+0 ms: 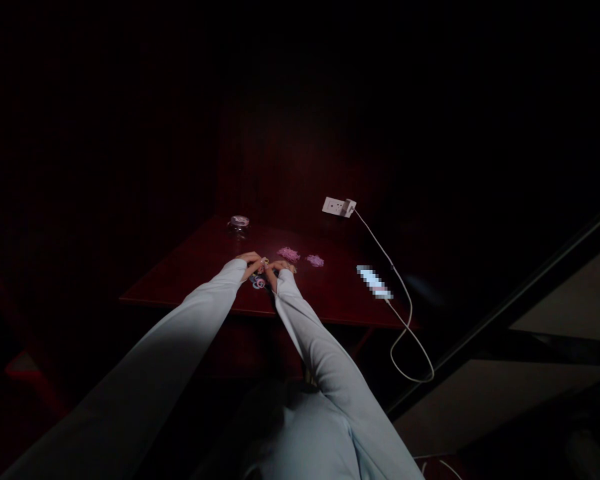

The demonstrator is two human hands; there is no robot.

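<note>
My left hand [251, 259] and my right hand [282, 266] meet near the front edge of the dark red table [190, 272], fingers bent inward. Between the fingertips shows a small pale yellowish thing [265, 262], too small to name. Just below it, partly hidden by my hands and sleeves, lie small multicoloured ring-like pieces [259, 283], perhaps elastic bands. Beyond my right hand sits a loose heap of pink strand-like pieces [289, 254]. A smaller heap of purple pieces [315, 261] lies to its right, apart from my hand.
A clear jar [239, 227] with a pale top stands at the back left of the table. On the right lies a lit phone [375, 282]. Its white cable [411, 313] loops past the table edge up to a charger in the wall socket [334, 206]. Surroundings are very dark.
</note>
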